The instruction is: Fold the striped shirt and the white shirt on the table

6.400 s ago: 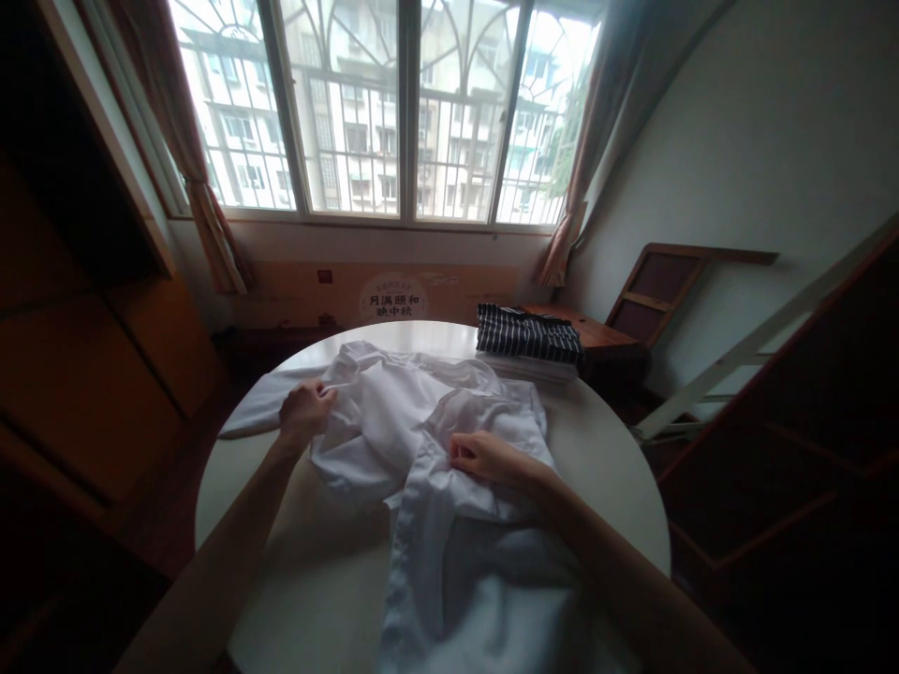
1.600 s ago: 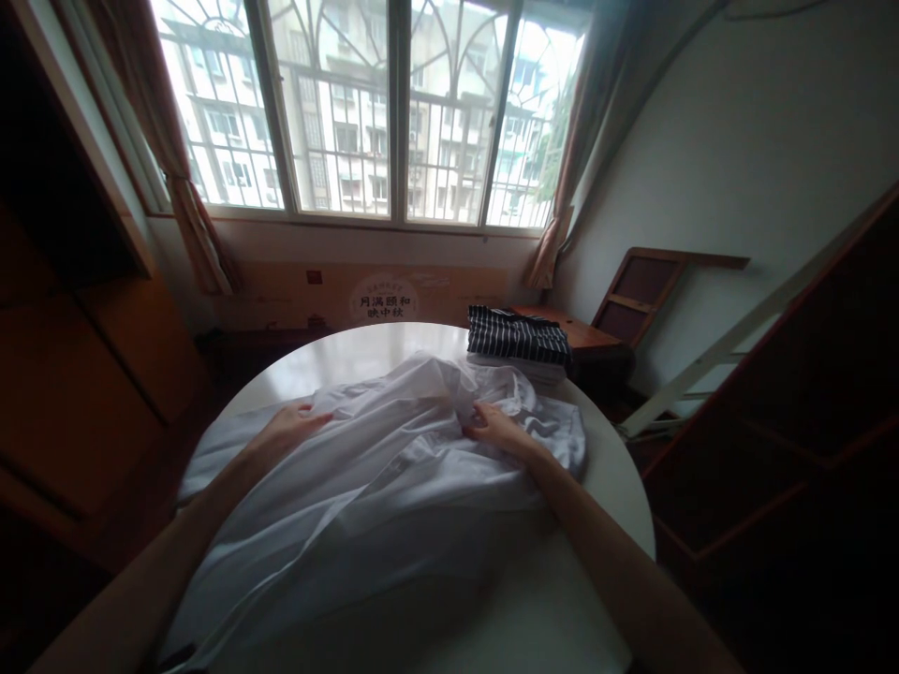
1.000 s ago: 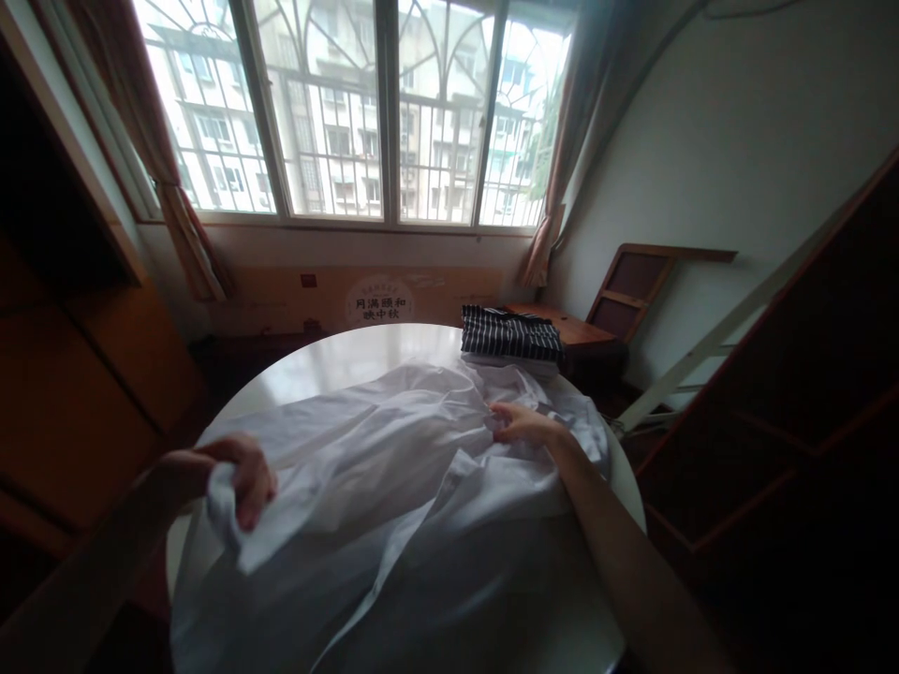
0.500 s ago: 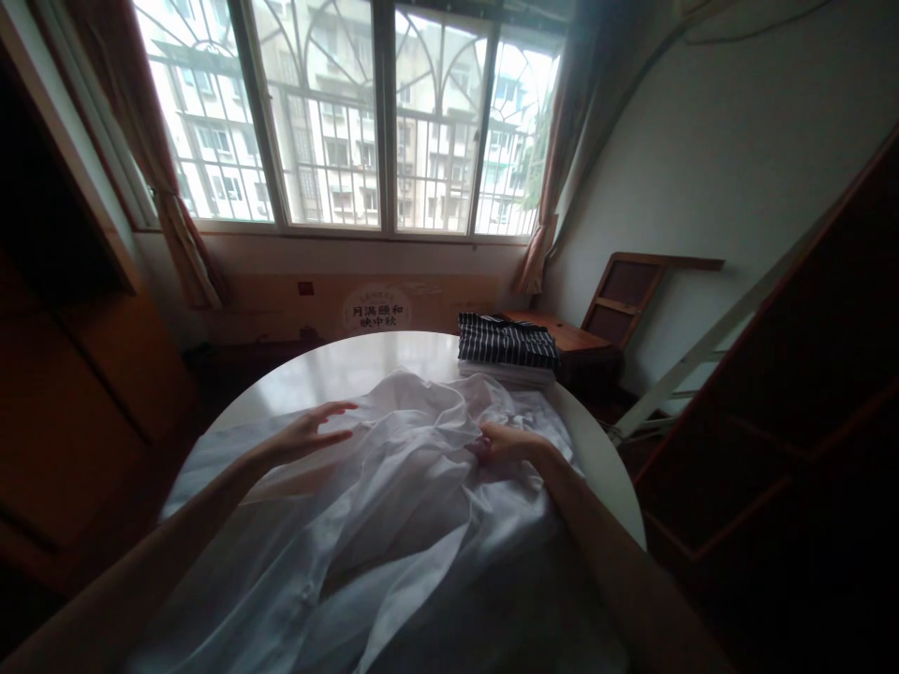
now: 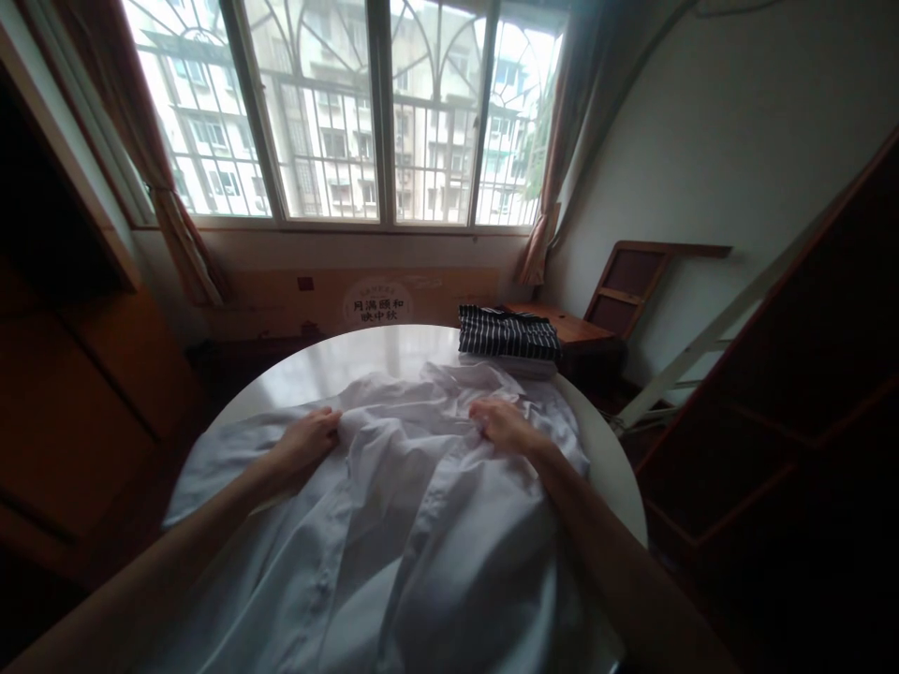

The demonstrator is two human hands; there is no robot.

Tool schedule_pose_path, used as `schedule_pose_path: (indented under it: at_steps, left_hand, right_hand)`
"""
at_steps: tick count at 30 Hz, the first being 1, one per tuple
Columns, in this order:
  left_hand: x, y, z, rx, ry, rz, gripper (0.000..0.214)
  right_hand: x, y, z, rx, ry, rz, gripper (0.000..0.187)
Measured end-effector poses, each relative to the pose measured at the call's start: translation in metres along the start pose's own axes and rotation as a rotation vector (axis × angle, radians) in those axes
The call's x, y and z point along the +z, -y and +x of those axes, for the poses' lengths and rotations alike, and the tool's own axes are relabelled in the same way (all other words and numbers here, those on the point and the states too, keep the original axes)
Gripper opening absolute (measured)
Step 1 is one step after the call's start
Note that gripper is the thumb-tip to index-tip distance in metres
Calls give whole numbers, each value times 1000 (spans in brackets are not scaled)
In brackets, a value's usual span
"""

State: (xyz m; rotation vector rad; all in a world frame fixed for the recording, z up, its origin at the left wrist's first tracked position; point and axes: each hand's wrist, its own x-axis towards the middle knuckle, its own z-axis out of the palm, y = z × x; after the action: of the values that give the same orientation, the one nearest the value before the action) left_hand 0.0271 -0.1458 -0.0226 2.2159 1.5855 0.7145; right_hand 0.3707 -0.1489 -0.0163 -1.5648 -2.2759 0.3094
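White shirt [image 5: 404, 496], head view (only view): lay loose and rumpled over the round table [image 5: 330, 356], its near end running toward me and out of frame.

Left hand [image 5: 313, 437] was clamped on a fold at the shirt's left, fingers curled in. Right hand [image 5: 502, 426] was slightly blurred, but its fingers looked pinched on cloth at the right. Hands well apart, slack cloth between.

Handling, my judgement: this hold wanted matching points on both sides and even outward tension, so the slack flattened without skewing. Light pinch was best; cloth that thin probably creased easily. Pulling one side harder would likely have twisted the front. Right side needed most care, since a folded striped garment [image 5: 509, 332] sat on folded white cloth [image 5: 534, 365] just beyond, easy to nudge.

Looks: plain white, greyer in the shade near me, soft, lots of folds. Two front edges [image 5: 425, 505] ran toward me, parted, with a smoother panel between. Small spots along them could have been buttons; too blurred to confirm. Far end was bunched, with what looked like the collar [image 5: 478, 376] beside my right hand. Sleeve-like piece [image 5: 225, 459] lay out left, near the table's edge.
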Motion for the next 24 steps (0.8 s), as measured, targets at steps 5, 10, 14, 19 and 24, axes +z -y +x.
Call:
schedule_pose_path:
  at_steps: [5,10,14,19,24]
  left_hand:
    - [-13,-2,10,-42,100,558,19]
    - [-1,-12,-2,376,-11,431,58]
    - [7,-23,-14,474,225,392,50]
    - [9,-48,-30,351,270,502,31]
    - [7,-70,-40,341,461,341,16]
  right_hand:
    - [0,3,3,156,-231,-192,26]
    - [-25,-3,-7,545,-82,-217,40]
    - [-25,-6,-8,518,142,-210,35]
    - [-4,-2,1,358,123,-238,21]
    - [0,6,5,290,84,54,24]
